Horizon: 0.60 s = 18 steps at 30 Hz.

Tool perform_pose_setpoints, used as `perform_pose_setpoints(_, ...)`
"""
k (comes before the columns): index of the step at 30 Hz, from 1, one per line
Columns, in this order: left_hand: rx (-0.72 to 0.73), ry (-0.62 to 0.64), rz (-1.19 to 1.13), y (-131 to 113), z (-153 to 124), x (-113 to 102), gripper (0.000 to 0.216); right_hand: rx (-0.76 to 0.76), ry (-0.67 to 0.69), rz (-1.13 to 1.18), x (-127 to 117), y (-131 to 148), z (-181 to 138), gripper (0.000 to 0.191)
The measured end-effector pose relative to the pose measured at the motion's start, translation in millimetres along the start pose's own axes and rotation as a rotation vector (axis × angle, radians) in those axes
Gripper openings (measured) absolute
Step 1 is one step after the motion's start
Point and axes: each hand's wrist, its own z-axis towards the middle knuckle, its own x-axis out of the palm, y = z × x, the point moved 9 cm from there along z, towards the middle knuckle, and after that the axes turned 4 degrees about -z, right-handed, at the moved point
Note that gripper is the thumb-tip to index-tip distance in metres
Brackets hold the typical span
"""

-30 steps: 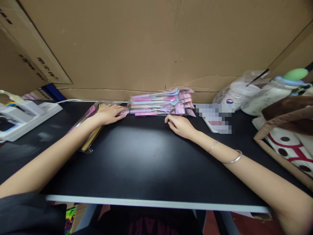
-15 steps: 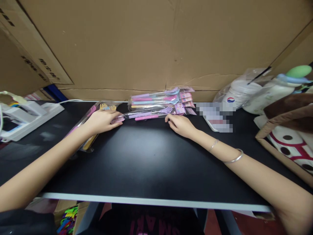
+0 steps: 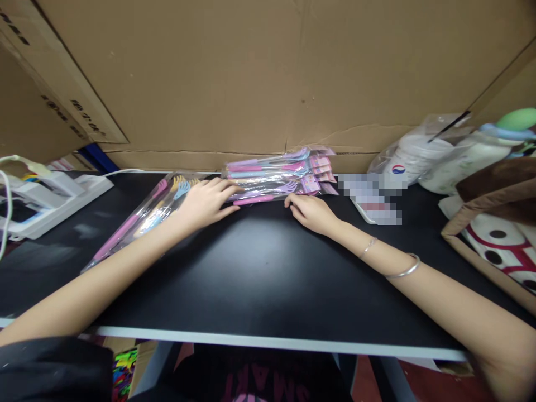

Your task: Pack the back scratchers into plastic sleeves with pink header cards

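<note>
Brown cardboard point(image 3: 209, 72) backs your black worktop point(image 3: 268, 301). Bagged back scratchers point(image 3: 272, 174) lie piled mid-way along its back edge. Your left hand point(image 3: 205, 202) spreads, fingers outstretched, at their left end; your right hand point(image 3: 313, 214) curls beside them, grip unclear.

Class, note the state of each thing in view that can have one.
Left hand: fingers outstretched
Right hand: fingers curled
Central packets: stacked, wrapped
Left packets: wrapped, partly hidden
Power strip: plugs inserted
Cup: in clear bag
Bottle: capped
Phone: lying flat
Carton: open, colourful items inside
</note>
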Motion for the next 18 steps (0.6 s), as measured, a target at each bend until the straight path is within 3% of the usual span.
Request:
perform_pose_setpoints(3, 0.107, -0.017, 0.004, -25, 26, 8, 0.044, -0.002, -0.001, 0.001, -1, 1, 0, 0.020)
perform_pose_setpoints(6, 0.123, -0.008, 0.033, -34, 44, 18, 0.038, -0.009, -0.004, 0.003, -1, 1, 0, 0.020)
perform_pose_setpoints(18, 0.019, 0.013, 0.091, -22, 65, 30, 0.036, -0.021, -0.031, 0.039, 1, 0, -1, 0.022)
